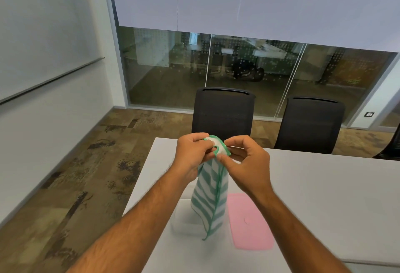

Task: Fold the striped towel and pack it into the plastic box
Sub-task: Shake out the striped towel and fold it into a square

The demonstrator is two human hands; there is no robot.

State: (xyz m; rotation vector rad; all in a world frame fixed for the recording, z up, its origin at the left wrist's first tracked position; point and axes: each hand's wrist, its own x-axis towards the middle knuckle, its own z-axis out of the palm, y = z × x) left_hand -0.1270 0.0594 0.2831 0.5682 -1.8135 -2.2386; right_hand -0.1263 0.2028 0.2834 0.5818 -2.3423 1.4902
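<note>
A green-and-white striped towel [211, 197] with a green hem hangs in the air above the table. My left hand [191, 153] and my right hand [246, 162] both pinch its top edge, close together, near the far side of the table. The towel's lower tip dangles over a clear plastic box [184, 223], which stands open on the white table [313, 197] and is partly hidden by the cloth and my left forearm. A pink lid [249, 223] lies flat just right of the box.
Two black office chairs [223, 112] [311, 123] stand behind the table's far edge. The table's left edge runs close to my left arm, with patterned carpet beyond. A glass wall closes the back of the room.
</note>
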